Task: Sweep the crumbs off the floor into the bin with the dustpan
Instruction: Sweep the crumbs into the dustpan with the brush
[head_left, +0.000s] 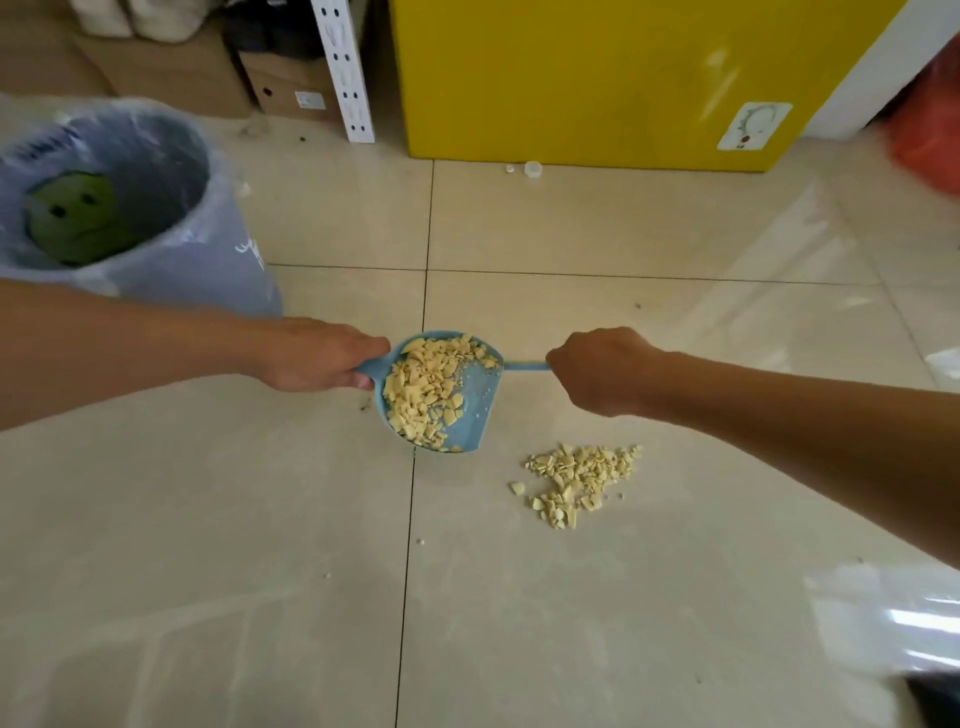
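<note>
My left hand (317, 356) grips the handle of a light blue dustpan (470, 415), held over the tiled floor with its mouth toward the lower right. Pale yellow crumbs (423, 387) fill its left half. My right hand (602, 371) is curled round a thin light blue handle (524, 366) that runs behind the pan; the brush head is hidden. A second heap of crumbs (579, 478) lies on the floor to the lower right of the pan. The bin (228, 260), lined with a clear bag, stands at the left with a green object inside.
A yellow cabinet (597, 78) stands at the back, with a white perforated post (345, 67) and cardboard boxes (285, 85) to its left. A small white cap (533, 168) lies by the cabinet. An orange bag (930, 135) sits at the far right. Stray crumbs dot the floor.
</note>
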